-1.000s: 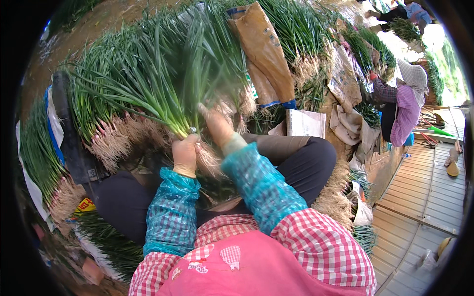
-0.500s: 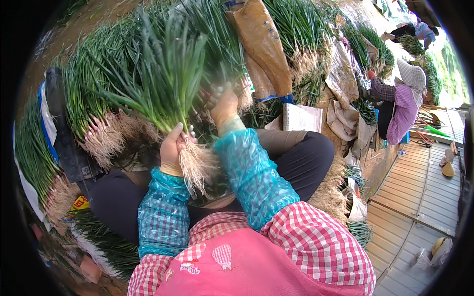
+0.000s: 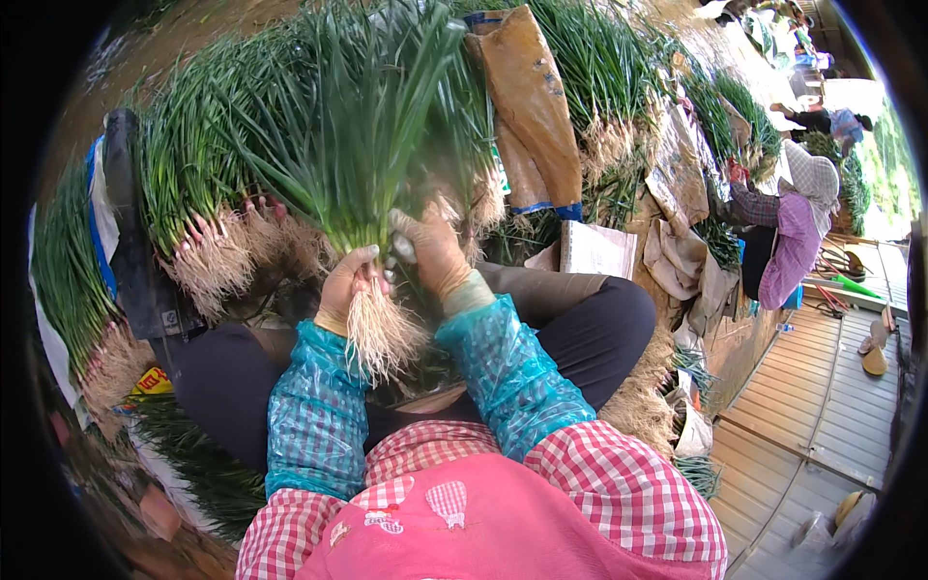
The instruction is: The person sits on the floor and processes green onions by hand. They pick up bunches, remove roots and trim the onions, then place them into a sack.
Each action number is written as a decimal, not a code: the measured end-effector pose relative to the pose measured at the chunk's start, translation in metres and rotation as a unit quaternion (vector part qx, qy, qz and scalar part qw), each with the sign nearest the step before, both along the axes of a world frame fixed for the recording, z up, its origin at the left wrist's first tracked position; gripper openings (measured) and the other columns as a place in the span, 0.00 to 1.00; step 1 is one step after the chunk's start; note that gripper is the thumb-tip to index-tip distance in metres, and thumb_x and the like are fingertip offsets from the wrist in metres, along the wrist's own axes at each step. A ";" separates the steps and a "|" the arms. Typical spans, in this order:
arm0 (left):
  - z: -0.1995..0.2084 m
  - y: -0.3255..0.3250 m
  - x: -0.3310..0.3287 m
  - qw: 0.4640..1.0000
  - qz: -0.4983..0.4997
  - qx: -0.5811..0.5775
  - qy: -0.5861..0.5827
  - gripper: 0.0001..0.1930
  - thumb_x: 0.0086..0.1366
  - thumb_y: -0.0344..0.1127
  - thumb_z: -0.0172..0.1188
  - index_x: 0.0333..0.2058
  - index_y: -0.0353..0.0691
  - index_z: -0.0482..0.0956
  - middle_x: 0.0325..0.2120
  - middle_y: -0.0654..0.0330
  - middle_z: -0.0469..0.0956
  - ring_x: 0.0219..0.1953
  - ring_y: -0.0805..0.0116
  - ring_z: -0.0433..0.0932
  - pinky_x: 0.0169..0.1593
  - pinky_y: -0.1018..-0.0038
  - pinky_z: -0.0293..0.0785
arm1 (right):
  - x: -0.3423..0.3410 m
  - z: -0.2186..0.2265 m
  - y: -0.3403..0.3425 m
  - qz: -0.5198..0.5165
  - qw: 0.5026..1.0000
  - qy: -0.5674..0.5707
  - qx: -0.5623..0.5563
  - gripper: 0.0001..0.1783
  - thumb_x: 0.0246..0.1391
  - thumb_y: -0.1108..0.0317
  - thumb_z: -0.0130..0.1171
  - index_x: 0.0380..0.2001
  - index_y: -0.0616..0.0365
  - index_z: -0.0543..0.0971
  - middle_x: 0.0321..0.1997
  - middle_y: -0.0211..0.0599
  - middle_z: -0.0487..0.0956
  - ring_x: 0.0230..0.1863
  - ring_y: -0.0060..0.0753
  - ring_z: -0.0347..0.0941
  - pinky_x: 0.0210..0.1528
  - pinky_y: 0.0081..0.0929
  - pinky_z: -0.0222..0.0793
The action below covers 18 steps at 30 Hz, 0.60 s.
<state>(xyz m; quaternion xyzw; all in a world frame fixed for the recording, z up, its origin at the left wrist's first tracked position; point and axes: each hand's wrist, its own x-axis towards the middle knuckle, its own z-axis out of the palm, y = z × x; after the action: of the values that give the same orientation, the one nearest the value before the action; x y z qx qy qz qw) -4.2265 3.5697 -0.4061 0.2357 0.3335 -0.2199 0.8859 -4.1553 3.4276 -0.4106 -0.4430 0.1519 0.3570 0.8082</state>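
My left hand (image 3: 341,290) is closed round the base of a bunch of spring onions (image 3: 360,193), held upright above my lap. Its long green leaves fan upward, slightly smeared by motion, while the pale roots (image 3: 380,332) hang below my fingers. From the right, my right hand (image 3: 435,253) meets the same bunch just above the left one, its fingers curled against the stalks. Some of those fingertips are hidden by the bunch. Both hands wear thin pale gloves, and blue-green plastic sleeves cover my forearms.
More spring onions (image 3: 193,145) stand in rows beyond my legs. A brown sack (image 3: 529,106) and a pale printed carton (image 3: 597,251) lie ahead right. My bent knees (image 3: 609,324) flank the work. Farther right, a person in a checked hat (image 3: 810,174) handles onions beside metal decking (image 3: 783,387).
My right hand has come from among the onions behind to the held bunch and now touches its stalks. The left hand keeps its hold, and the leaves have swung a little right.
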 end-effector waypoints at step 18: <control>0.012 0.006 -0.007 0.998 -0.017 0.058 0.005 0.07 0.61 0.34 0.56 0.29 0.36 0.74 0.22 0.55 0.76 0.15 0.67 0.71 0.23 0.73 0.72 | 0.003 0.023 -0.009 0.110 0.987 -0.056 -0.105 0.09 0.59 0.65 0.55 0.34 0.60 0.77 0.19 0.25 0.73 0.15 0.16 0.64 0.16 0.15 0.57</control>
<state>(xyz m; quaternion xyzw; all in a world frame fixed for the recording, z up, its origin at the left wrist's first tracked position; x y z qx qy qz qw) -4.2338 3.5757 -0.3942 0.2914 0.3460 -0.2160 0.8653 -4.1528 3.4182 -0.3876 -0.5584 0.0936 0.4007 0.7203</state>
